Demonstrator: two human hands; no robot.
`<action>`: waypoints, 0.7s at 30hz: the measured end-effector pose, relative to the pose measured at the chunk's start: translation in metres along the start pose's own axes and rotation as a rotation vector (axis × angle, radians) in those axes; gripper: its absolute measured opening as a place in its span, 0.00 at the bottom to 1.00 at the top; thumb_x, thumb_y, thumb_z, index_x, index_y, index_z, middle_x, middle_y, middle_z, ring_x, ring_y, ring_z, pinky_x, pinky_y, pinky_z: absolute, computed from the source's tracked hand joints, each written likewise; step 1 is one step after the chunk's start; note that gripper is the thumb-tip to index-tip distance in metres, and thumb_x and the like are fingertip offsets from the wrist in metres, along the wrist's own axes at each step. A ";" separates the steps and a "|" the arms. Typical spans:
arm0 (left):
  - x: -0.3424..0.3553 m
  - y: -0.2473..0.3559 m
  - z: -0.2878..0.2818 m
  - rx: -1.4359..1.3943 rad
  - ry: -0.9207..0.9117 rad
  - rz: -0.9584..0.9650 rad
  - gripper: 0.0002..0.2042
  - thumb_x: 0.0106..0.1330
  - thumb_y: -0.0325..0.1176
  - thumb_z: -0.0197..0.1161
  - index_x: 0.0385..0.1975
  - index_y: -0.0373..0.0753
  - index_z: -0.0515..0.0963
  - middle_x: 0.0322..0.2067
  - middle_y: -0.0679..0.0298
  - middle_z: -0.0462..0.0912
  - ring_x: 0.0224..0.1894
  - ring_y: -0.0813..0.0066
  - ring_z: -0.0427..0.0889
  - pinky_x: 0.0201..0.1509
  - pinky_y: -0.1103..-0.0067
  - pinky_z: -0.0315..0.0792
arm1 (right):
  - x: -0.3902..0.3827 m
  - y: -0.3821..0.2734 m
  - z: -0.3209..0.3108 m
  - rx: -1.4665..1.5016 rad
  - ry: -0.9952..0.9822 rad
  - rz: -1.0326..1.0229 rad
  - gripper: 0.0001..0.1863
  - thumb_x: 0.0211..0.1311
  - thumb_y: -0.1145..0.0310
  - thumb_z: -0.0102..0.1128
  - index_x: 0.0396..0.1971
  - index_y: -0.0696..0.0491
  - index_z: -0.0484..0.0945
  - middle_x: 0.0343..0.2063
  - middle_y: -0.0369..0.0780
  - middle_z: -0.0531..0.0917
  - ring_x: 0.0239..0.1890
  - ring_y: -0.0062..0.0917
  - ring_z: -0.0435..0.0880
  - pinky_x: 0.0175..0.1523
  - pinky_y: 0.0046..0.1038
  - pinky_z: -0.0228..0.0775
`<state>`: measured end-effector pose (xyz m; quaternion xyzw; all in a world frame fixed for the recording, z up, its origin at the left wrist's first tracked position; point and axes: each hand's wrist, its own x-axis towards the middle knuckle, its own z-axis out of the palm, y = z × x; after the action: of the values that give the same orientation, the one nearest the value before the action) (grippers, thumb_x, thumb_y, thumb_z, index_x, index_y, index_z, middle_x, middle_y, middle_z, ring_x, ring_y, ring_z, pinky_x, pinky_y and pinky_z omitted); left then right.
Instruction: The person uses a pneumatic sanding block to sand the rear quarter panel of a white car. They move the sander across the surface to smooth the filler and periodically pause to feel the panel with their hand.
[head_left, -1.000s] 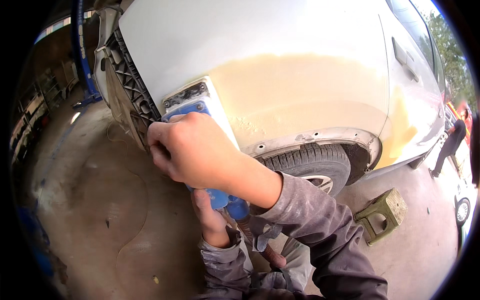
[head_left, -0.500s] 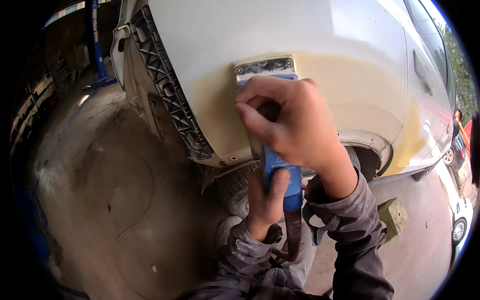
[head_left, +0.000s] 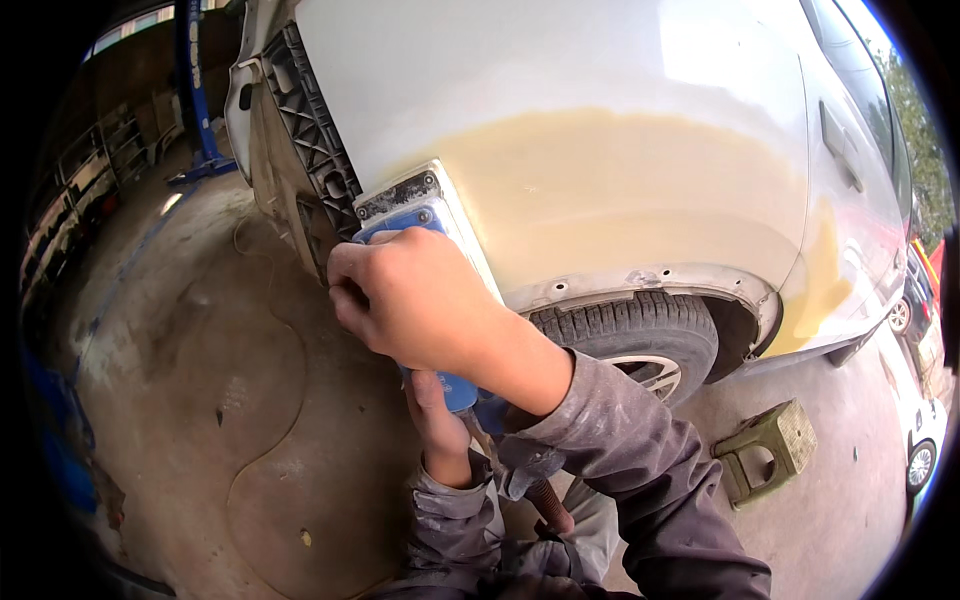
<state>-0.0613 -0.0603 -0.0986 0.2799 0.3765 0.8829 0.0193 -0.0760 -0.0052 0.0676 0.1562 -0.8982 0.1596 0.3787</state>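
A blue sanding block with a pale rectangular base lies slanted against the car's white body panel, at the panel's rear edge. My right hand is wrapped over its upper part, fingers curled; the grip beneath is hidden. Lower down, my left hand holds the tool's tail end, thumb along the blue body. A ribbed hose runs from that end toward my lap. Yellowish-beige filler covers a wide patch of the panel right of the block, above the wheel arch.
Below the panel sits the rear tyre. A worn greenish stool stands on the floor at right. Black plastic bracing lines the panel's left edge. A thin cord curves over the floor; a blue post rises at far left.
Both hands have moved the sanding block left and down across the filler to the panel's rear edge, and it has tilted. The tyre and stool now show more fully.
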 end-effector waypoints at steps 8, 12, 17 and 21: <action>-0.001 0.013 0.095 0.026 -0.344 -0.147 0.23 0.71 0.51 0.59 0.37 0.31 0.77 0.24 0.62 0.82 0.27 0.72 0.83 0.31 0.76 0.75 | -0.031 0.012 -0.113 0.165 0.189 0.256 0.03 0.59 0.76 0.61 0.28 0.60 0.81 0.18 0.36 0.84 0.23 0.15 0.82 0.32 0.20 0.73; -0.002 0.007 0.051 -0.155 -0.226 -0.124 0.27 0.73 0.56 0.51 0.50 0.32 0.72 0.38 0.58 0.80 0.38 0.70 0.81 0.41 0.75 0.73 | -0.015 0.007 -0.059 0.061 0.112 0.057 0.02 0.55 0.74 0.64 0.28 0.55 0.81 0.17 0.40 0.83 0.20 0.28 0.84 0.31 0.26 0.75; 0.018 0.014 -0.010 -0.154 0.289 -0.096 0.30 0.78 0.54 0.35 0.71 0.40 0.56 0.67 0.60 0.65 0.68 0.65 0.65 0.69 0.67 0.62 | 0.025 -0.005 0.040 -0.055 -0.082 -0.007 0.04 0.51 0.69 0.63 0.23 0.53 0.79 0.19 0.45 0.81 0.25 0.42 0.83 0.32 0.40 0.75; 0.032 0.028 -0.008 -0.114 0.207 -0.061 0.29 0.78 0.55 0.39 0.70 0.41 0.59 0.64 0.61 0.69 0.65 0.64 0.69 0.67 0.67 0.64 | 0.035 -0.003 0.022 0.032 -0.102 -0.064 0.04 0.49 0.70 0.62 0.23 0.53 0.80 0.18 0.45 0.81 0.26 0.43 0.83 0.34 0.41 0.75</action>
<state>-0.0876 -0.0781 -0.0686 0.1741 0.3339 0.9261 0.0230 -0.1120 -0.0223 0.0797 0.1988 -0.9082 0.1535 0.3349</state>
